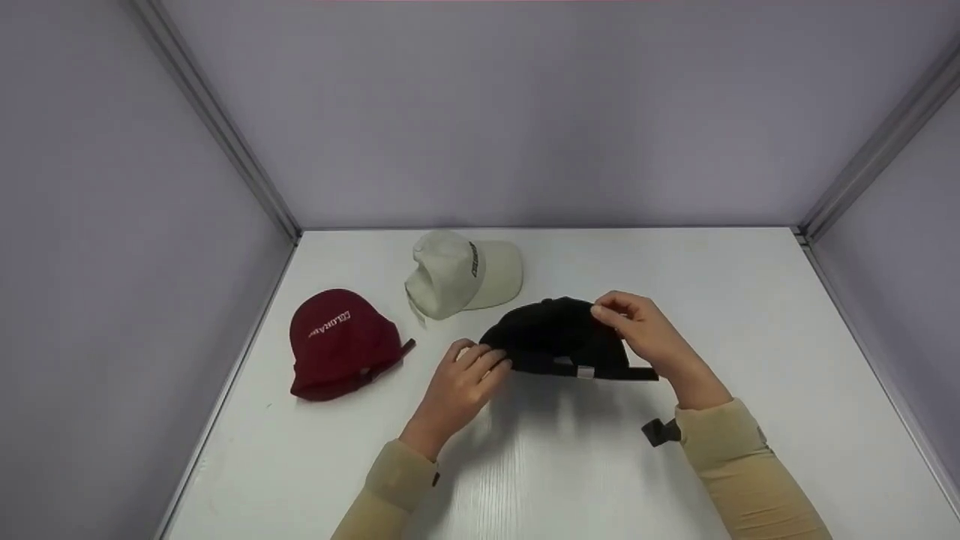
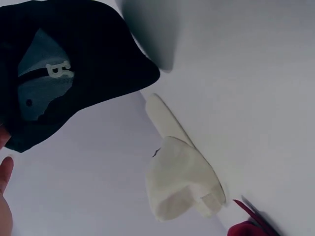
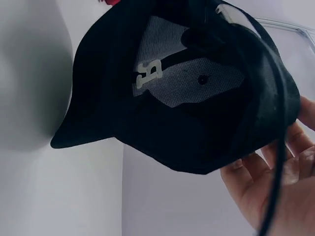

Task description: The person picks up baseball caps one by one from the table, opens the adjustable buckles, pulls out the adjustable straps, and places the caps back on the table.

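A black baseball cap (image 1: 551,334) is held over the white table between both hands, its back strap and small metal buckle facing the head camera. My left hand (image 1: 465,382) grips the cap's left edge, fingers bent over the rim. On the other side, my right hand (image 1: 641,330) pinches the crown between thumb and fingers. Both wrist views look into the cap (image 3: 197,142), where a pale letter-shaped stitching shows on the lining. Only fingertips and part of the left hand (image 2: 5,196) appear in the left wrist view. The right hand (image 3: 280,182) supports the crown from outside.
A cream baseball cap (image 1: 450,277) lies behind the black one, brim to the right. To the left sits a dark red cap (image 1: 341,345) with white lettering. Grey panels (image 1: 480,112) wall in the white table (image 1: 750,300) at the back and sides.
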{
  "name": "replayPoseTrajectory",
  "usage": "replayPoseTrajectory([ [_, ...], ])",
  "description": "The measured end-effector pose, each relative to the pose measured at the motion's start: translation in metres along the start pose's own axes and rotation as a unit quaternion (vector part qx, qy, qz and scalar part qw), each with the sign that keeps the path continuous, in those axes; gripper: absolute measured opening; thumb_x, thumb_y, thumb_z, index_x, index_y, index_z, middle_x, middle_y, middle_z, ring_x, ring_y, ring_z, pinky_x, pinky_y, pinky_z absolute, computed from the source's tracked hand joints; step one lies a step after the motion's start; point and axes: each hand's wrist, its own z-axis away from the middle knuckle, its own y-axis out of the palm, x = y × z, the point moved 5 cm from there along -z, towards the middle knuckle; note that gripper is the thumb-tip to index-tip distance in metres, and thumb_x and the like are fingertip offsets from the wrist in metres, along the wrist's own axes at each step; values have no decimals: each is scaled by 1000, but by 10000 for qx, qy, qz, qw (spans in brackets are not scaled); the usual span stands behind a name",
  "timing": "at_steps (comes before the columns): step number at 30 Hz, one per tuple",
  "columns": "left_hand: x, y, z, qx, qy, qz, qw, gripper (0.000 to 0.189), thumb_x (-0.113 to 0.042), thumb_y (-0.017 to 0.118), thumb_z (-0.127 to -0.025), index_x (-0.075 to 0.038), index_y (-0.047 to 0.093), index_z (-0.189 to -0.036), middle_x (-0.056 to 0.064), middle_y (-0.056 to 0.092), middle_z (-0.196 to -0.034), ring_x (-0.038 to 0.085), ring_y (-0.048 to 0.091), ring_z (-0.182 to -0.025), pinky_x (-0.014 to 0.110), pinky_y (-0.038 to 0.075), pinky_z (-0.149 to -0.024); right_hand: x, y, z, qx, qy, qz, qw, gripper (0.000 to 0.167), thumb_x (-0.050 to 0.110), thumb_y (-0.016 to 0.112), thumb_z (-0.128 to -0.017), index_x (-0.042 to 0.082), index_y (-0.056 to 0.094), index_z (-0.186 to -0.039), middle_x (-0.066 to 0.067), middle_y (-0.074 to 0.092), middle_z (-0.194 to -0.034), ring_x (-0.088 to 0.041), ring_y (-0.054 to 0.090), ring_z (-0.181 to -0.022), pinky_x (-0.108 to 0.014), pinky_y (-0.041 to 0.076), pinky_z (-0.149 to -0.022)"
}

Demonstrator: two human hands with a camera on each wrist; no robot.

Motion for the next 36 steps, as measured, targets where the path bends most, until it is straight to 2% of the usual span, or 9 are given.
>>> replayPoseTrajectory([
  [4, 4, -9, -12, -312, -349, 421, 9980, 5, -6, 70, -90, -7, 72, -94, 5, 69, -95, 22, 64, -85, 40, 51, -78, 2, -4, 1, -23, -116, -27, 9999, 24, 19, 59, -100, -2, 65, -109, -7, 63, -97, -18, 58, -90, -34, 45, -88],
  [6, 7, -13, -19, -487, -575, 653, 9950, 4, -7, 70, -90, -7, 73, -92, 4, 69, -92, 21, 64, -82, 39, 51, -76, -6, -7, -1, -74, -192, -47, 9998, 25, 22, 61, -99, 0, 67, -109, -7, 64, -100, -17, 60, -93, -32, 46, -90],
  [10, 16, -17, -30, -741, -1028, 973, 9872, 4, -4, 71, -88, -6, 73, -91, 4, 68, -88, 22, 62, -79, 37, 50, -72, -9, -11, 0, -193, -340, -135, 9991, 30, 24, 60, -100, -1, 66, -114, -10, 66, -105, -18, 63, -97, -30, 48, -91],
  [16, 29, -19, -40, -593, -1485, 871, 9833, 5, -7, 68, -91, -6, 73, -92, 4, 67, -88, 21, 63, -79, 35, 51, -69, -21, -13, 4, -666, -628, -186, 9956, 33, 25, 56, -101, 0, 63, -123, -11, 66, -111, -17, 63, -103, -25, 48, -91],
  [20, 38, -20, -40, -498, -1753, 794, 9800, 8, -9, 66, -93, -7, 73, -93, 4, 68, -88, 20, 63, -79, 34, 52, -70, -34, -10, 8, -935, -710, -167, 9929, 36, 25, 50, -104, 2, 60, -129, -13, 65, -117, -17, 62, -107, -25, 46, -91],
  [24, 45, -20, -37, -506, -1927, 755, 9770, 6, -7, 68, -92, -7, 73, -94, 3, 67, -88, 19, 63, -77, 33, 51, -68, -54, -3, 9, -963, -656, -478, 9920, 38, 19, 41, -107, 1, 51, -139, -18, 58, -129, -23, 58, -116, -25, 46, -93],
  [28, 50, -18, -35, -504, -2002, 721, 9758, 6, -7, 68, -92, -7, 73, -95, 3, 67, -88, 20, 62, -75, 33, 50, -67, -77, 10, 7, -831, -370, -963, 9912, 43, 10, 48, -104, -3, 40, -145, -25, 48, -138, -34, 51, -125, -23, 45, -95],
  [32, 52, -17, -33, -509, -2021, 719, 9754, 6, -8, 67, -93, -6, 73, -96, 4, 66, -88, 20, 62, -75, 33, 51, -66, -77, 24, 6, -710, -138, -925, 9931, 54, 10, 59, -99, -6, 37, -145, -29, 46, -139, -41, 48, -127, -21, 45, -94],
  [36, 53, -16, -32, -520, -2041, 710, 9750, 7, -8, 67, -93, -6, 73, -96, 4, 66, -88, 20, 62, -75, 34, 51, -66, -67, 33, 2, -797, -77, -687, 9944, 49, 12, 62, -98, -5, 45, -141, -24, 52, -135, -37, 53, -123, -23, 45, -93],
])
